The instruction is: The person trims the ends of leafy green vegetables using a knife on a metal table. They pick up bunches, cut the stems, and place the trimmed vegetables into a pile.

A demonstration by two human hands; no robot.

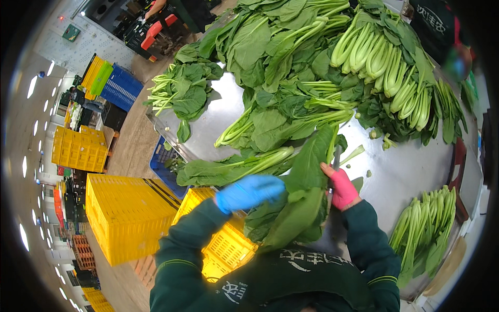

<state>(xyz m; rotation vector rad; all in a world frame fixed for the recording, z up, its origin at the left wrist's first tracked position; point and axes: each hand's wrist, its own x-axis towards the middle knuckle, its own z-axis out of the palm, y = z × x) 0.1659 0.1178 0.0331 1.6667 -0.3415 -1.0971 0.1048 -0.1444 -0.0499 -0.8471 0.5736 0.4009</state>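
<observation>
My left hand (250,193), in a blue glove and blurred by motion, is beside large leafy greens (304,214) in front of my body; whether its fingers grip a leaf is unclear. In a pink glove with a bare thumb tip, my right hand (343,187) closes around what looks like a knife (337,154), partly hidden by the leaves. Its thumb lies against the greens' stalks. Just beyond, more leafy greens (241,167) lie on the metal table (409,167), with cut stem ends (386,141) near them.
A large pile of greens (249,46) covers the far side; bunches (425,230) lie at right. Yellow crates (128,218) and a blue crate (158,156) stand left of the table, another yellow crate (230,249) near my left arm. A person (432,27) is at the upper right.
</observation>
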